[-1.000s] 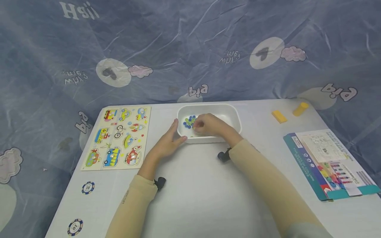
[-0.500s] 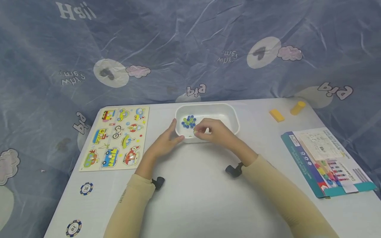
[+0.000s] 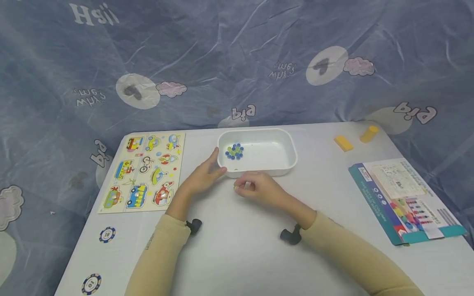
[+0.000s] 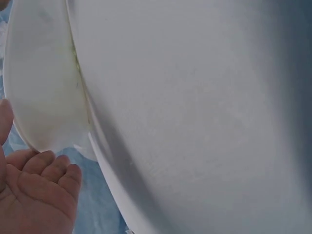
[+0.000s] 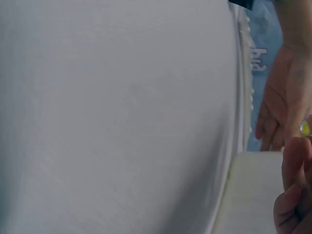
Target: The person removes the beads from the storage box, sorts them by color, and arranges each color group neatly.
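Note:
My right hand (image 3: 262,190) is in front of the white tray (image 3: 264,172), low over the table. Its thumb and index finger pinch a small glassy yellow-green marble (image 5: 305,128), which shows between the fingertips in the right wrist view. My left hand (image 3: 201,177) rests at the tray's left end, fingers fairly straight along the side and thumb at the front rim. Inside the tray, a cluster of blue and yellow-green marbles (image 3: 234,151) lies to the left. One small green speck (image 3: 236,169) sits near the front wall.
Left of the tray lies a vehicle puzzle board (image 3: 144,170). Two poker chips (image 3: 107,234) lie nearer. At the back right are a yellow block (image 3: 343,143) and a yellow cylinder (image 3: 369,134). A flat toy box (image 3: 405,201) lies at the right, and a patterned cloth (image 3: 222,61) hangs behind.
My right hand has lifted a yellow-green marble out of the tray and brought it toward me, past the front rim. The left hand has stayed at the tray's left end.

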`<state>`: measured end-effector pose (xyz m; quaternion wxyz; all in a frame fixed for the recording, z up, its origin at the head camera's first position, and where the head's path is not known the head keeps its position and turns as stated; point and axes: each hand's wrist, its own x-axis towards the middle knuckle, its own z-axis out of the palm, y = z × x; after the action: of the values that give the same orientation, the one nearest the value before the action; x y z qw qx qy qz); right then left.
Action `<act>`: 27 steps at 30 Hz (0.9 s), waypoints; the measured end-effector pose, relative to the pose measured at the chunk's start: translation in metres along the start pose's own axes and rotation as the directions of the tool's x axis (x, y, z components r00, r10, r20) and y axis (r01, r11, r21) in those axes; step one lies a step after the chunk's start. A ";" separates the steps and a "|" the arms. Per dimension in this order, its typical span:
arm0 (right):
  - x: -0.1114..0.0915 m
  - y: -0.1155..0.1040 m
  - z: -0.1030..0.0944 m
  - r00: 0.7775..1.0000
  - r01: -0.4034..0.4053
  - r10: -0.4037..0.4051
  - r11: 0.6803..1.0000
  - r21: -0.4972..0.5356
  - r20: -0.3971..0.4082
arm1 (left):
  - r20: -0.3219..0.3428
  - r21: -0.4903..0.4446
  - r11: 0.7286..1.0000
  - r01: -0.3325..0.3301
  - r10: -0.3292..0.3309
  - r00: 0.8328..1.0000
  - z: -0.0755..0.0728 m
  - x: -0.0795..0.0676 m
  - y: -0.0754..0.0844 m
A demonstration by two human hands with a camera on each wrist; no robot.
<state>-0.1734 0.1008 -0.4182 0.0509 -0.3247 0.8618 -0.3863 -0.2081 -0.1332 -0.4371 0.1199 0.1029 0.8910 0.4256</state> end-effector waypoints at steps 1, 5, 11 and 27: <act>0.000 0.000 0.004 1.000 -0.024 0.024 0.999 -0.022 0.001 | 0.000 0.007 1.000 -0.006 0.006 1.000 0.000 0.000 0.000; 0.001 0.000 0.020 0.989 -0.139 0.141 0.990 -0.031 0.044 | 0.003 0.016 1.000 -0.010 0.010 1.000 -0.001 0.000 0.000; 0.008 0.005 0.036 0.979 -0.184 0.184 0.983 -0.011 0.090 | -0.002 0.022 1.000 -0.011 0.011 1.000 -0.002 0.000 -0.001; 0.018 0.013 0.052 0.980 -0.195 0.196 0.979 -0.058 0.026 | -0.010 0.011 1.000 -0.007 0.007 1.000 0.000 0.001 -0.002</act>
<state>-0.1764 0.0631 -0.4604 0.0933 -0.2458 0.8990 -0.3502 -0.2089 -0.1347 -0.4389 0.1136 0.1045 0.8935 0.4218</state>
